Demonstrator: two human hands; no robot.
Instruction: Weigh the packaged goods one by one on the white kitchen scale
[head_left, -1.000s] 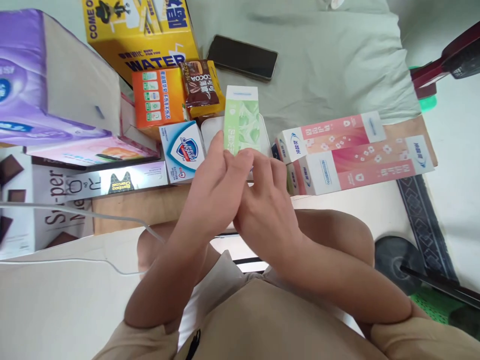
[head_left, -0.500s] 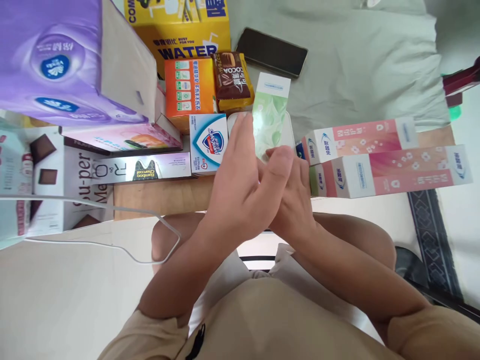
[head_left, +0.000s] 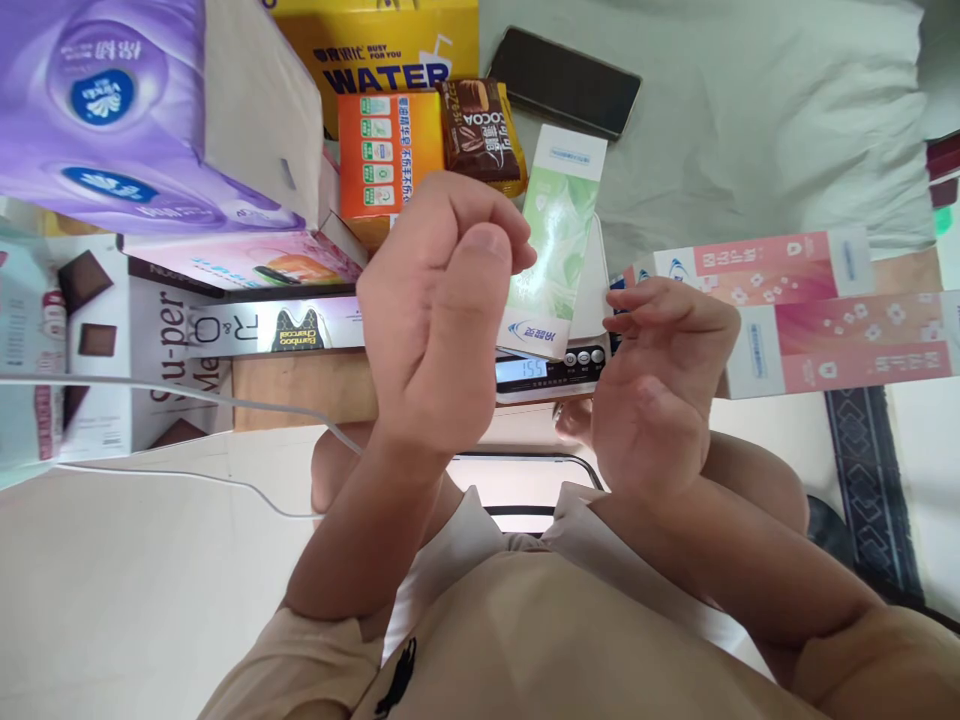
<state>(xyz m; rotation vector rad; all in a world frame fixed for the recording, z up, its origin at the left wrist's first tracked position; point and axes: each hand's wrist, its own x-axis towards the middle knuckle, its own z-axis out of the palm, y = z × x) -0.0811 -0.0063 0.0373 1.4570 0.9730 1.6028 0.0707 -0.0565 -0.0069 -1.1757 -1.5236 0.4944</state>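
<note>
Head view, largest first. Pale green cloth [head_left: 750, 120], softly wrinkled, spreads across the far side of your work area. At your left, a glossy purple plastic pack [head_left: 135, 110], block-shaped with a rounded edge. Beside it, a yellow carton [head_left: 390, 40], flat-faced, lettered WATER. At your right, two long pink cartons [head_left: 862, 340], smooth and flower-printed, side by side.

Your left hand [head_left: 439, 320]: fingers curled inward, thumb laid along them; whether thumb and fingertips meet, cannot tell. It overlaps the green carton's left edge in view; contact uncertain. Your right hand [head_left: 656, 385]: fingers bent and close together, palm bare, apart from the green carton and in front of the pink ends.

Flat scale [head_left: 595, 290] between your hands: white platform, black front strip. Phone [head_left: 566, 82] beyond, a dark glassy slab. The green carton [head_left: 559, 230], slim, shiny, leaf-printed card, lies aslant on the scale. Orange box [head_left: 390, 155], squarish. Cocoa packet [head_left: 480, 125], brown crinkled film. Scale display [head_left: 523, 371] reads 155.
</note>
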